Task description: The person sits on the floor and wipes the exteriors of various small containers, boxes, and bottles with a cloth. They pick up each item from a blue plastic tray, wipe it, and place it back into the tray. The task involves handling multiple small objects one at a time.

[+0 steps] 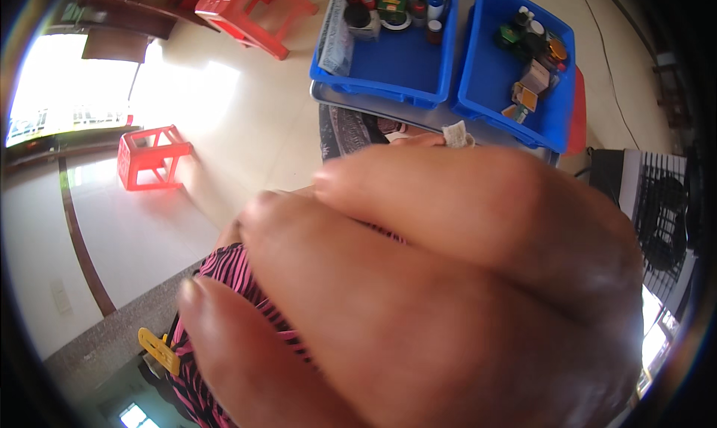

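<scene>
Very close to the camera, my right hand point(392, 271) fills the middle and lower right, blurred. Its fingers point left with gaps between them, and nothing shows in them. Behind it, partly covered, my left hand point(417, 140) is at the near edge of a metal tray point(386, 100), with a crumpled white cloth point(459, 134) at its fingers. Two blue plastic bins stand side by side on the tray. The left bin point(392, 64) holds jars, bottles and small boxes; the right bin point(476, 80) holds small boxes, jars and bottles along its right side.
A red plastic stool point(246, 13) stands left of the bins, and a smaller red stool point(131, 159) is further left on the pale tiled floor point(269, 120). Pink-and-black striped clothing point(224, 265) shows below my fingers. A fan-like grille point(661, 204) is at right.
</scene>
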A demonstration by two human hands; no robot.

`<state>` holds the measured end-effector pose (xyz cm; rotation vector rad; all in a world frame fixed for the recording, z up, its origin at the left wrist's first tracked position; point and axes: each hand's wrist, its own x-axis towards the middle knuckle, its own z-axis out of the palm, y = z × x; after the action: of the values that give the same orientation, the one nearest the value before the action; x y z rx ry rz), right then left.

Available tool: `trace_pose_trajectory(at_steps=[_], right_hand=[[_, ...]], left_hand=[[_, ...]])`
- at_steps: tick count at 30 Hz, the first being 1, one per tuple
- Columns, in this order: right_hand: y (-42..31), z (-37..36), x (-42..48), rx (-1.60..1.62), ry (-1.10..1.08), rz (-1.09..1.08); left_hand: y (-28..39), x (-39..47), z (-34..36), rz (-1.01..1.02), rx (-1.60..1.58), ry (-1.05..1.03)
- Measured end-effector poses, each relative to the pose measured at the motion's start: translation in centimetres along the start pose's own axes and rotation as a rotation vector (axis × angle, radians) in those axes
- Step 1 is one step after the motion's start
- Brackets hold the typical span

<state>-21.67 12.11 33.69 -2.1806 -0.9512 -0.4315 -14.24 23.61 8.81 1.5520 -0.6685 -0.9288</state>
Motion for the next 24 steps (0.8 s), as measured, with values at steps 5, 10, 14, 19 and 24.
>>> trace_pose_trajectory(at_steps=[5,10,14,19,24], right_hand=[[-0.6,0.2,-1.4,0.032,-0.03,0.012],[-0.8,-0.1,-2.0,0.06,-0.034,0.022],[-1.0,-1.0,-3.1,0.068,0.0,0.057],[-1.7,-3.0,-4.3,0.103,0.098,0.149],[1.7,-2.6,-5.5,0.003,0.19,-0.307]], left_hand=[[-0.5,-0.4,-1.0,0.12,0.068,0.096],[-2.0,-0.4,-1.1,0.126,0.086,0.126],[-1.6,-0.4,-1.3,0.091,0.074,0.082],[-1.4,-0.2,-0.9,0.132,0.053,0.127],[0.2,0.0,-0.9,0.122,0.137,0.065]])
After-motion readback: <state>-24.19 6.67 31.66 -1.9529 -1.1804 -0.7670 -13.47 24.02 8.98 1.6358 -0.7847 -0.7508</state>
